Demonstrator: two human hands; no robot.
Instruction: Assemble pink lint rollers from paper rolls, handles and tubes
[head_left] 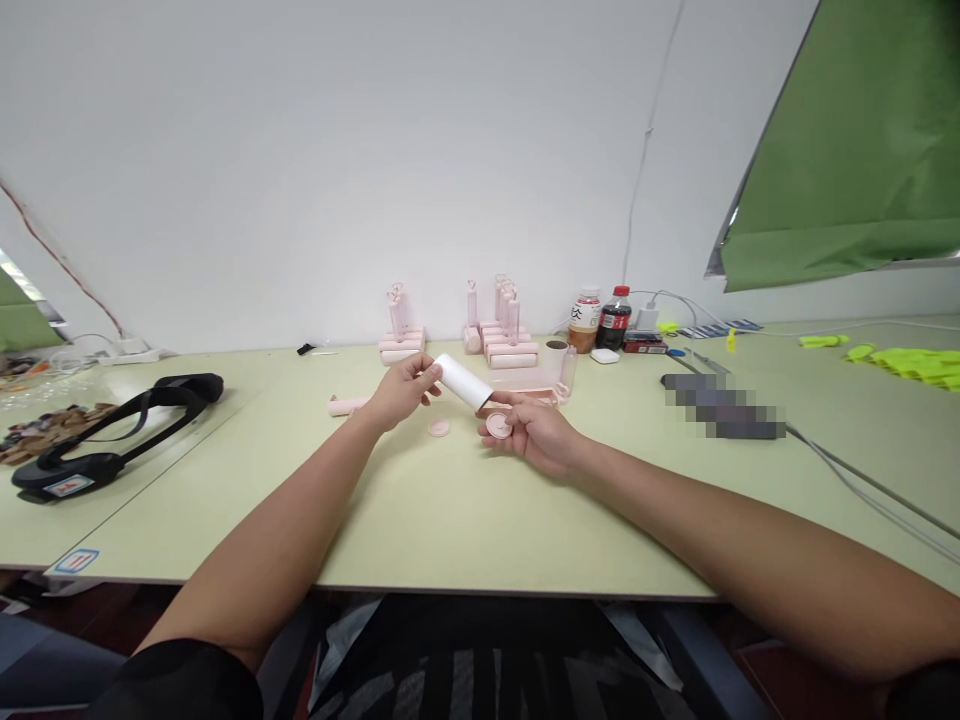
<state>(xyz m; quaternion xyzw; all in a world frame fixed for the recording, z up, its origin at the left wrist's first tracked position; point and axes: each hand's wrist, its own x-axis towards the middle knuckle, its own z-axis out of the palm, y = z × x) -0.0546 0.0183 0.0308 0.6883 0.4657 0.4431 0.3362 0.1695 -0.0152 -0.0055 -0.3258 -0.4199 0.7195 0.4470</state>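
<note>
My left hand [399, 392] grips a white lint roller refill [462, 381] by its upper left end, fingers closed on it, above the table. The roll slopes down to the right, its dark open end towards my right hand [546, 436]. That hand pinches a round pink end cap [499, 426]; its index finger lies close to the roll's lower end, and I cannot tell whether it touches. Below the roll a second pink cap [439, 428] lies flat on the table. A pink cylindrical piece [345, 406] sits behind my left wrist, partly hidden. Behind my right hand lies a pink casing [531, 378].
Pink lint rollers [511, 350] with upright handles stand along the wall, with another group [403, 343] further left. Two drink bottles [584, 320] stand right of them. A black headset [112, 440] lies far left; cables [862, 475] and yellow-green fabric [911, 366] lie right.
</note>
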